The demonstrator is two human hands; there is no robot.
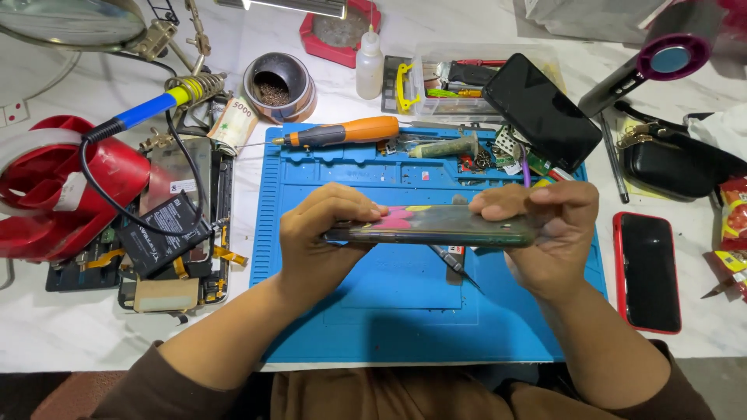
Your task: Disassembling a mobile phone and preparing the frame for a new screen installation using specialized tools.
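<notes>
crosswise, i held the smartphone (436,225) edge-on above the blue repair mat (405,311), long axis left-right. my left hand (319,241) and right hand (548,233) each pinched one end.

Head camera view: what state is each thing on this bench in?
Dark phone with the flowered back: held edge-on over the blue silicone mat, left hand and right hand gripping its ends.
Red-cased phone: flat, screen dark.
Black phone: propped tilted, screen dark.
Orange-handled screwdriver: lying on the mat.
Blue-handled soldering iron: resting in its stand.
Opened phone: stripped, parts exposed.
</notes>
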